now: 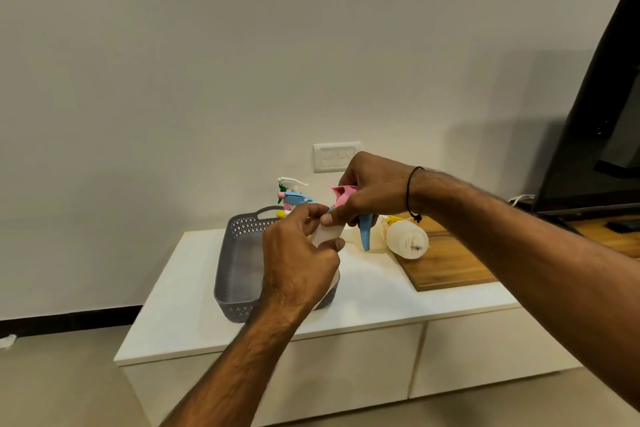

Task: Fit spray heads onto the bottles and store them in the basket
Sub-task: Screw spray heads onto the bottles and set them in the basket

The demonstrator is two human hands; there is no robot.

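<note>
White bottle (327, 235) up in the air above the grey basket (239, 253), tilted, neck toward the right. Gripped around its body by the left hand (299, 265), fingers curled, forearm reaching up from below. Pink-and-blue spray head (346, 199) at the bottle's neck, pinched by the right hand (375, 192), knuckles up, wrist bent down, black cord (412, 194) around the wrist, blue trigger (365, 234) pointing down. Right forearm stretched in from the right edge. More spray heads (292, 194) behind the basket's far rim, white, blue and pink. Another pale bottle (407, 239) lying on its side on the wooden board (450, 267), right of the basket, atop the white cabinet (381, 302).
</note>
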